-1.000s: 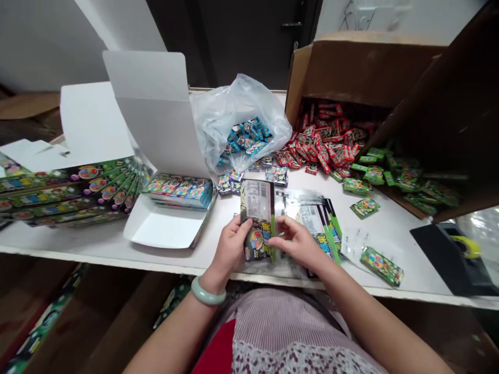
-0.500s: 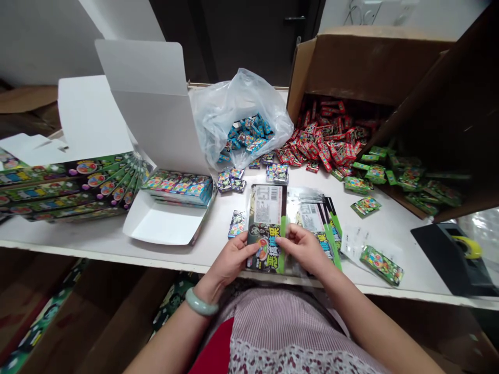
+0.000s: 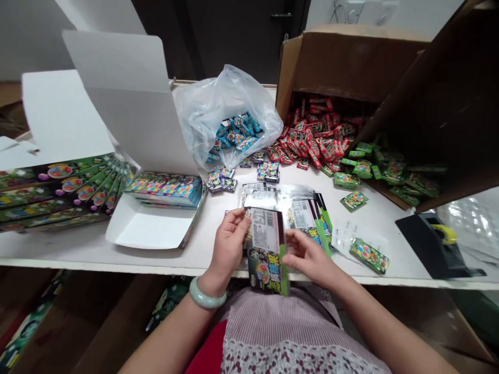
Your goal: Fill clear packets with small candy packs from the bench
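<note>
A flat printed candy bag (image 3: 265, 254), dark and green with a white barcode label, is tilted over the table's front edge. My left hand (image 3: 230, 241) pinches its upper left edge, thumb in front. At its right edge is my right hand (image 3: 306, 254), thumb and fingers apart, the thumb tip against the green border. Behind lies a clear-topped stack of similar bags (image 3: 307, 218), partly covered by my right hand. Small purple candy boxes (image 3: 222, 181) sit beyond my left hand, and one more shows slightly behind its fingers.
An open white display box (image 3: 152, 223) with colourful packs stands left, beside fanned printed cartons (image 3: 78, 187). At the back are a plastic bag (image 3: 230, 98) of blue packs and a cardboard box (image 3: 351, 62) spilling red packs (image 3: 312, 140) and green ones. A tape dispenser (image 3: 432, 244) sits right.
The candy bag has come toward my body and off the stack. My left hand has shifted up to its upper edge, and my right hand's fingers have spread apart. The view has shifted right.
</note>
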Demonstrator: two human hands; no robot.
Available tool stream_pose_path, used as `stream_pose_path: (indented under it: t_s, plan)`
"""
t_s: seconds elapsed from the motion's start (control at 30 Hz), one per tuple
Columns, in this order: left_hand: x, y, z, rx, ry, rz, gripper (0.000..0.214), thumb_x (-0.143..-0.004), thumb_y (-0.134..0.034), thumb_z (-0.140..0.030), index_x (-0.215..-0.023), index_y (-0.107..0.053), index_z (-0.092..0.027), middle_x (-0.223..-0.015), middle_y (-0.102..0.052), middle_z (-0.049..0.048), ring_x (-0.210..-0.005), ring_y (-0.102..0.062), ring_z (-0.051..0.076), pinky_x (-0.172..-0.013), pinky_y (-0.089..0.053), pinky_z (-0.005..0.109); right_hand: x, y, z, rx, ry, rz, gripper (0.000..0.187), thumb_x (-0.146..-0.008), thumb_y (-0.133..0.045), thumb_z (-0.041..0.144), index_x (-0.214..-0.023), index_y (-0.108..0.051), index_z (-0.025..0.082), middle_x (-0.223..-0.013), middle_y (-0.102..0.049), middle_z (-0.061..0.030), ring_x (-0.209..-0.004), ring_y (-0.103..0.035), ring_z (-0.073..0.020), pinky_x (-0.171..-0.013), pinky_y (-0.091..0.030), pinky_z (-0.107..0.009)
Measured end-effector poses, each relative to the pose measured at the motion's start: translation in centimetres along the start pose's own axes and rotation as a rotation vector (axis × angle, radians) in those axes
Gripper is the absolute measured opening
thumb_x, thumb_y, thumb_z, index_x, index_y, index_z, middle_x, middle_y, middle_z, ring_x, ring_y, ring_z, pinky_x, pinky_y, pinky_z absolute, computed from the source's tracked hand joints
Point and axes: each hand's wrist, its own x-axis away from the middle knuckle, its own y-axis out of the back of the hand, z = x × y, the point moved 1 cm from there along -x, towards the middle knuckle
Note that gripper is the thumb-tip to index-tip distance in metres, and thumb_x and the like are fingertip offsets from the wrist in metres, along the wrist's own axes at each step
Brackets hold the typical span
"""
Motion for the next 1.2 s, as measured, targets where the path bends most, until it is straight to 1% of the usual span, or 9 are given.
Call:
stream_pose_path:
  t_s: [0.07, 0.2, 0.37, 0.5, 0.67, 0.77, 0.83, 0.97, 1.2]
  plan:
    - [0.6, -0.3, 0.0, -0.015, 0.006, 0.024, 0.028, -0.078, -0.072, -0.029, -0.101, -0.061, -0.017, -0.090, -0.070, 0.0028, -0.077, -0.065, 0.012, -0.073, -0.053, 0.023, -0.3, 0.2, 1.0, -0.063, 0.061, -0.094, 0.041, -0.074, -0.071, 0.028, -0.110, -0.052, 0.024, -0.098, -0.062, -0.0058, -0.091, -0.059, -0.0188, -0.075, -0.048, -0.033]
    - [1.2, -0.6, -0.6, 0.083, 0.159, 0.097, 0.030, -0.075, -0.074, -0.032, -0.098, -0.062, -0.016, -0.082, -0.069, 0.0022, -0.068, -0.064, 0.012, -0.067, -0.053, 0.023, -0.9, -0.1, 1.6, -0.098, 0.116, -0.197, 0.036, -0.078, -0.067, 0.030, -0.108, -0.049, 0.024, -0.071, -0.056, 0.0033, -0.067, -0.057, -0.0136, -0.064, -0.048, -0.030]
    - [1.2, 0.2, -0.9, 0.040, 0.093, 0.154, 0.053, -0.078, -0.072, -0.026, -0.126, -0.049, -0.030, -0.086, -0.067, -0.0020, -0.074, -0.063, 0.011, -0.068, -0.052, 0.021, -0.2, 0.0, 1.3, -0.003, 0.171, -0.255, 0.074, -0.077, -0.070, 0.027, -0.138, -0.028, 0.030, -0.086, -0.061, 0.0015, -0.067, -0.059, -0.0121, -0.067, -0.050, -0.030]
    - [1.3, 0.7, -1.2, -0.153, 0.020, 0.219, 0.034, -0.079, -0.071, -0.024, -0.112, -0.060, -0.024, -0.100, -0.067, 0.0022, -0.088, -0.062, 0.014, -0.077, -0.051, 0.023, 0.8, 0.8, 2.2, 0.149, 0.210, -0.180, 0.049, -0.084, -0.063, 0.030, -0.128, -0.043, 0.030, -0.079, -0.058, 0.0028, -0.066, -0.056, -0.0117, -0.060, -0.047, -0.028]
    - [1.8, 0.1, -2.9, -0.363, -0.129, 0.236, 0.014, -0.085, -0.064, -0.025, -0.098, -0.068, -0.022, -0.095, -0.068, 0.0025, -0.088, -0.063, 0.014, -0.079, -0.050, 0.023, 0.9, 2.1, 4.3, 0.322, 0.212, -0.135, 0.011, -0.090, -0.055, 0.031, -0.098, -0.056, 0.024, -0.072, -0.056, 0.0015, -0.063, -0.051, -0.0111, -0.056, -0.042, -0.026]
    - [1.3, -0.4, -3.8, -0.371, -0.131, 0.241, 0.008, -0.084, -0.065, -0.026, -0.083, -0.069, -0.019, -0.096, -0.070, 0.0044, -0.091, -0.063, 0.015, -0.080, -0.050, 0.025, 0.2, 2.6, 5.5, 0.379, 0.273, -0.187, 0.011, -0.087, -0.057, 0.029, -0.080, -0.057, 0.021, -0.083, -0.060, -0.0030, -0.075, -0.056, -0.0139, -0.060, -0.045, -0.028]
    - [0.7, -0.6, -4.1, -0.301, -0.024, 0.265, 0.009, -0.081, -0.069, -0.026, -0.077, -0.069, -0.018, -0.095, -0.071, 0.0051, -0.087, -0.064, 0.015, -0.074, -0.051, 0.024, -0.4, 2.7, 6.0, 0.274, 0.239, -0.193, 0.009, -0.083, -0.061, 0.029, -0.088, -0.059, 0.021, -0.084, -0.060, -0.0030, -0.076, -0.057, -0.0144, -0.058, -0.046, -0.027]
    - [-0.1, -0.6, -4.3, -0.174, 0.058, 0.256, 0.029, -0.073, -0.076, -0.021, -0.101, -0.069, -0.021, -0.085, -0.071, 0.0023, -0.079, -0.064, 0.013, -0.071, -0.051, 0.022, -0.7, 2.6, 6.3, 0.215, 0.208, -0.173, 0.022, -0.082, -0.063, 0.027, -0.103, -0.059, 0.022, -0.085, -0.061, -0.0030, -0.075, -0.059, -0.0140, -0.057, -0.049, -0.026]
    - [-0.2, -0.3, -4.9, -0.316, -0.131, 0.350, 0.004, -0.074, -0.074, -0.020, -0.075, -0.070, -0.018, -0.088, -0.069, 0.0051, -0.088, -0.064, 0.017, -0.080, -0.052, 0.028, -0.1, 2.1, 7.4, 0.465, 0.398, -0.057, 0.006, -0.086, -0.060, 0.028, -0.084, -0.060, 0.022, -0.098, -0.061, -0.0058, -0.090, -0.058, -0.0169, -0.067, -0.051, -0.029]
